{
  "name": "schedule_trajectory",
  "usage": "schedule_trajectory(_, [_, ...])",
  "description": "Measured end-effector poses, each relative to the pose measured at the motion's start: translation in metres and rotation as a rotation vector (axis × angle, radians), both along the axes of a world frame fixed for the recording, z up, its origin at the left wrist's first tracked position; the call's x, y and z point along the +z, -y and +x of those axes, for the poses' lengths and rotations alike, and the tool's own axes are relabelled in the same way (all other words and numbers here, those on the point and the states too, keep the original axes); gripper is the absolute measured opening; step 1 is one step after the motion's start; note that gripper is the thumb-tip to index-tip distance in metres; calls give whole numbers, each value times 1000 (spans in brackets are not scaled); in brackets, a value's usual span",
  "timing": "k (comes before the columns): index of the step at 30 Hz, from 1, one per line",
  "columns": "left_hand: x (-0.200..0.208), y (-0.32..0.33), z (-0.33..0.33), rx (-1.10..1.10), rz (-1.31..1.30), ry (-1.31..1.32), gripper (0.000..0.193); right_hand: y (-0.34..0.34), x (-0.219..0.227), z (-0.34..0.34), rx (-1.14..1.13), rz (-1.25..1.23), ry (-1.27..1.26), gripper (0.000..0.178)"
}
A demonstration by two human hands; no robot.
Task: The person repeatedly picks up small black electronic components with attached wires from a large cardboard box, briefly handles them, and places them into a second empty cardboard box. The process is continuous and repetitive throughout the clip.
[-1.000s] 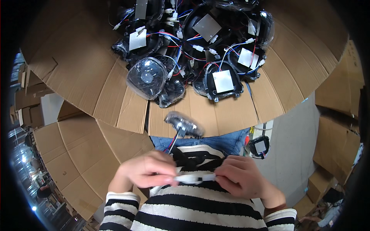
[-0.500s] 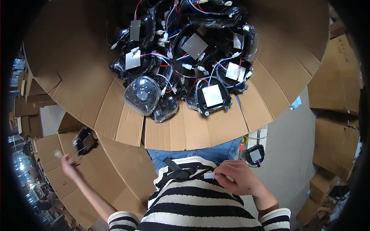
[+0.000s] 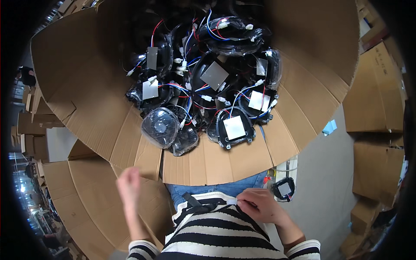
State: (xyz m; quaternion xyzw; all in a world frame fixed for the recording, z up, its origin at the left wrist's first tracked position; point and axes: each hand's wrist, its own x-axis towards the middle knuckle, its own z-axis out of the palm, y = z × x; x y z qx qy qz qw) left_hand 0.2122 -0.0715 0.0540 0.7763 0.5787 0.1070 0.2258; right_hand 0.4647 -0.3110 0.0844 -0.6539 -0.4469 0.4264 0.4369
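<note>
In front of my waist, my right hand (image 3: 260,206) is closed, its fingertips pinching a small white plastic connector (image 3: 232,201) against the striped shirt. My left hand (image 3: 129,184) is smeared by motion beside the near rim of the big carton; its fingers are unclear and no object shows in it. Ahead, the open cardboard carton (image 3: 216,167) holds several black lamp units with clear lenses, wires and white plugs. Closest to me in it are a lamp unit with a pale square plate (image 3: 234,127) and a clear round-lensed lamp (image 3: 160,126).
Cardboard flaps (image 3: 86,190) of another box spread at the left. To the right, a lamp unit with a grey square plate (image 3: 284,190) sits low near a white surface. Stacked brown cartons (image 3: 376,173) line the right side, with a blue scrap (image 3: 329,127) near the carton rim.
My left hand has swung rightward, toward my body. The lamp unit seen near it at the left is no longer visible. My right hand still pinches the connector, shifted slightly left.
</note>
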Motion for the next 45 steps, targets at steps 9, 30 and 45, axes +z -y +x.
schedule_trajectory(9, [-124,27,263,-376,-508,-62,38,21,-4,-4,-52,-145,19,6])
schedule_trajectory(30, [-82,40,156,-696,-218,311,20,25,-12,-5,-103,-249,-122,8])
schedule_trajectory(45, [-49,49,135,-650,-622,1073,21,-2,-10,-17,31,-343,-31,12])
